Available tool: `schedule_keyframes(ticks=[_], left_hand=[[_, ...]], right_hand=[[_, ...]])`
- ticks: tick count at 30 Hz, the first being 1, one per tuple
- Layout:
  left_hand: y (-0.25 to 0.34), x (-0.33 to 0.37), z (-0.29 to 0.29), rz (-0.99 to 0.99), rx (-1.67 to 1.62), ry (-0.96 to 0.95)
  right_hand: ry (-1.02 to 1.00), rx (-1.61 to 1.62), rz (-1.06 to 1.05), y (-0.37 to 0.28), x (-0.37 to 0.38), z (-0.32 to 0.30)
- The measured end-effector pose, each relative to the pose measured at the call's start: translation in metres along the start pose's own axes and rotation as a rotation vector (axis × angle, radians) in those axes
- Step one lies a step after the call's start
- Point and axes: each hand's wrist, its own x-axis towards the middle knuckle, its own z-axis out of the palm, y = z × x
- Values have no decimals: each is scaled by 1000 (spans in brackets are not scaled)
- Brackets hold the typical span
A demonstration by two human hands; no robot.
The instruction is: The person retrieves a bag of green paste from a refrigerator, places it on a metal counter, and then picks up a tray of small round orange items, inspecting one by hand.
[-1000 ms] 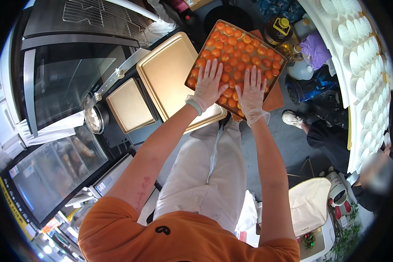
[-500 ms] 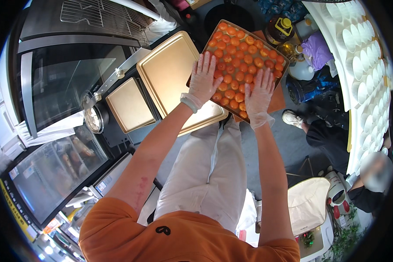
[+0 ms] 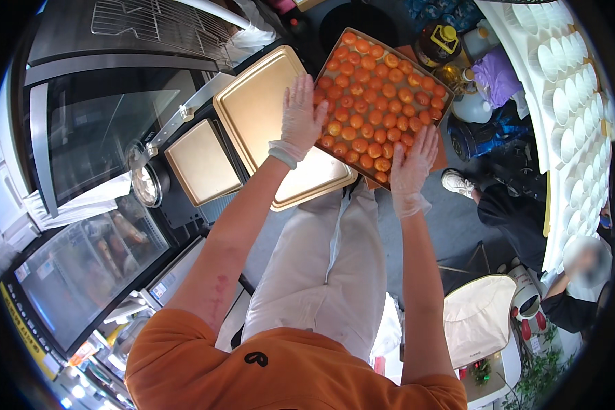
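Observation:
A square baking tray (image 3: 417, 72) holds rows of round orange balls (image 3: 374, 102) that look like egg yolks. Both of my hands wear clear plastic gloves. At the tray's left side, my left hand (image 3: 299, 117) has its fingers stretched out, with the thumb near the outermost balls. My right hand (image 3: 414, 169) lies along the lower right edge, fingers extended and thumb apart. Neither hand is wrapped round anything. Beside the filled tray, to the left, lies a large gold baking tray (image 3: 258, 102), partly behind my left hand and wrist.
A smaller gold tray (image 3: 199, 164) and a metal bowl (image 3: 147, 183) sit near the oven (image 3: 119, 123) on the left. To the right stand a dark bottle with a yellow cap (image 3: 439, 44), a purple bag (image 3: 495, 78) and a person in dark clothes (image 3: 512, 219).
My hands have moved from over the orange balls out to the tray's edges, the left one leftward, the right one slightly down and right. The balls along the left side are now uncovered.

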Motion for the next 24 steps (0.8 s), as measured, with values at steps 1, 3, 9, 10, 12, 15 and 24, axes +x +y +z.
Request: schedule_keyframes(ticks=[1,3,9,10,12,15,24], left_hand=[[-7,0,-1,-44,-42,9],[-20,-1,-3,-136,-126,33],[-39,3,-1,-480,-551,-83],[-37,3,-3,-508,-608,-116],[-43,4,3,-493,-619,-163],[-50,6,10,-458,-640,-223],[-55,-4,24,-434,-798,-252]], right_hand=[[15,23,33,4,-7,-4],[67,83,63,14,-24,-10],[-72,312,441,37,-54,-16],[-99,412,521,38,-54,-17],[-131,526,552,43,-49,-13],[-184,528,583,50,-44,-1],[-273,178,393,71,-38,9]])
